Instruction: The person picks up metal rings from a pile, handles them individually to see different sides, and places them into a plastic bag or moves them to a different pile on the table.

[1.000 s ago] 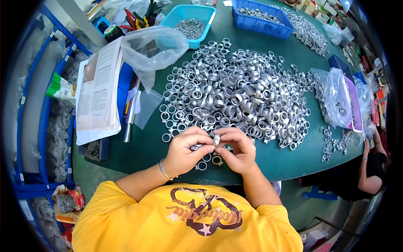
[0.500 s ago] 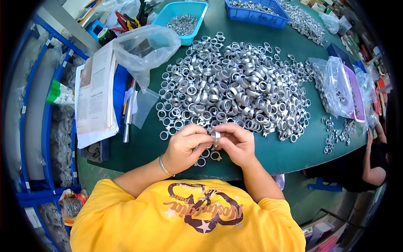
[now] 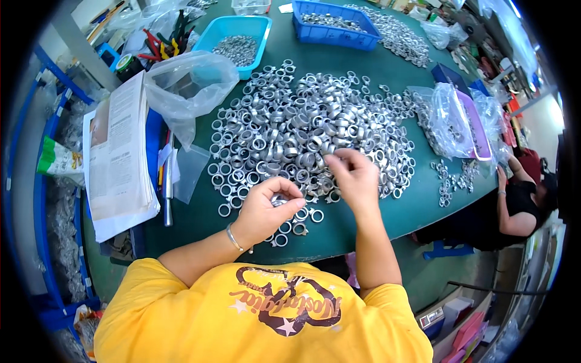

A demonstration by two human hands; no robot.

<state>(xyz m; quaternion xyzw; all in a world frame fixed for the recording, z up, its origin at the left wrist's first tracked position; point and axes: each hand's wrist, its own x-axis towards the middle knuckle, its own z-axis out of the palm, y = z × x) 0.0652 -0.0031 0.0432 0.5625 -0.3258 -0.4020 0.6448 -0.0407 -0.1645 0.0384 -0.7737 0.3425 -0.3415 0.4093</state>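
Left grip [image 3: 269, 209] curls partway around shiny metal parts [image 3: 279, 201]. Right grip [image 3: 357, 179] is at the metal ring pile [image 3: 290, 152]; can't tell how closed or if holding.

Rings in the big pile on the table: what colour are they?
The rings are silver-grey, seen best in the head view.

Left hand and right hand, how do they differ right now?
The left hand is curled around shiny metal; the right hand is at the ring pile. The left hand has a bracelet at its wrist; the right hand has none. Both are ungloved.
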